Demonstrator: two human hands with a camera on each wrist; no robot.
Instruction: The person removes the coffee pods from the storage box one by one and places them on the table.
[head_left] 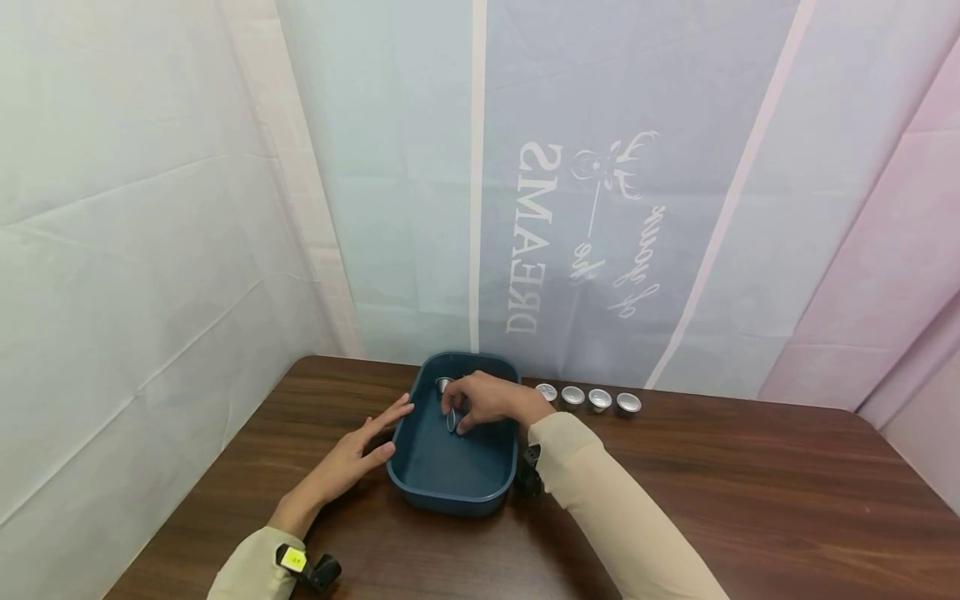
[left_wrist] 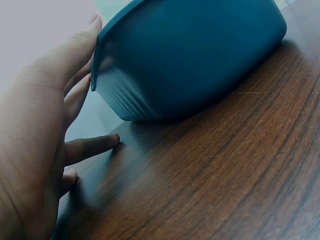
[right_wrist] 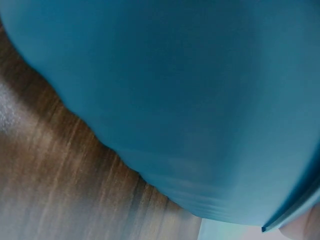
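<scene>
A deep blue plastic bin [head_left: 453, 467] stands on the table. My right hand [head_left: 483, 398] reaches over its right side and pinches a small silver-lidded coffee capsule [head_left: 451, 420], tilted on edge, low inside the bin. Another capsule [head_left: 443, 384] is in the bin's far left part, partly behind the fingers. My left hand [head_left: 348, 458] lies along the bin's left side, fingers straight. In the left wrist view, its thumb and fingertips touch the rim [left_wrist: 107, 37], while other fingers extend beneath it. The right wrist view shows only the bin's outer wall [right_wrist: 165, 100] and a sliver of skin.
Several silver-lidded capsules [head_left: 599, 400] stand in a row to the right of the bin, near the table's back edge. A printed cloth [head_left: 405, 208] hangs behind the brown wooden table [head_left: 720, 483]. Pale cloth also hangs at the left.
</scene>
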